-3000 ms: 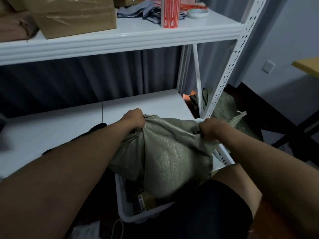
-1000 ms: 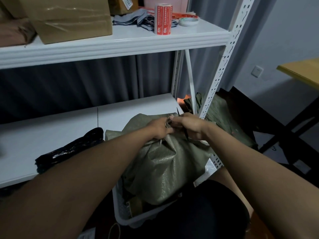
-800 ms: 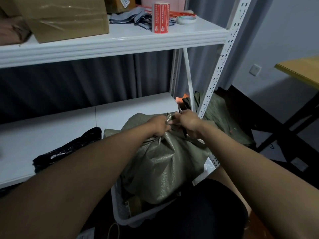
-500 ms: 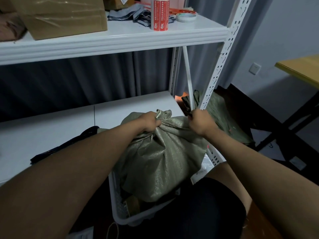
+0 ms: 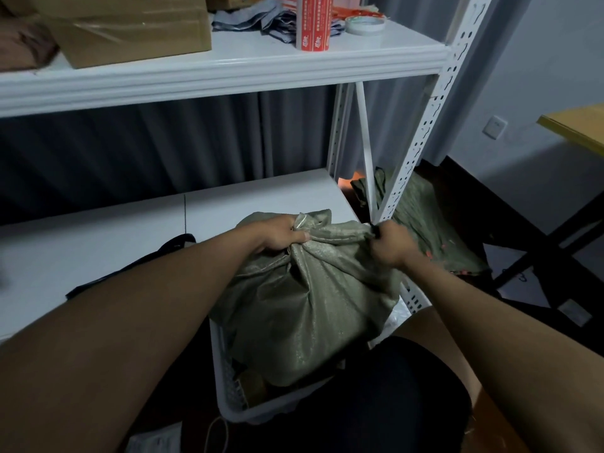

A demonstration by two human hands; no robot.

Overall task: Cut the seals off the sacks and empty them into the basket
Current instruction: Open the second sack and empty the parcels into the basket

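A grey-green woven sack (image 5: 304,308) stands in a white plastic basket (image 5: 225,384) below the lower shelf's front edge. My left hand (image 5: 281,235) grips the bunched neck of the sack at its top left. My right hand (image 5: 390,245) grips the sack's top right corner, and a small dark object shows at its fingers; what it is I cannot tell. The cloth is pulled taut between the two hands. Some packets lie in the basket under the sack, mostly hidden.
White shelving stands ahead: the upper shelf (image 5: 228,67) carries a cardboard box (image 5: 130,27), a red roll (image 5: 313,21) and tape. A black bag (image 5: 137,263) lies on the lower shelf. Another green sack (image 5: 421,220) lies right of the perforated upright (image 5: 421,125). A yellow table (image 5: 578,125) is at right.
My hands, together at the sack's tied top a second ago, have drawn apart. The right hand moved right to the corner, and the cloth now stretches between them.
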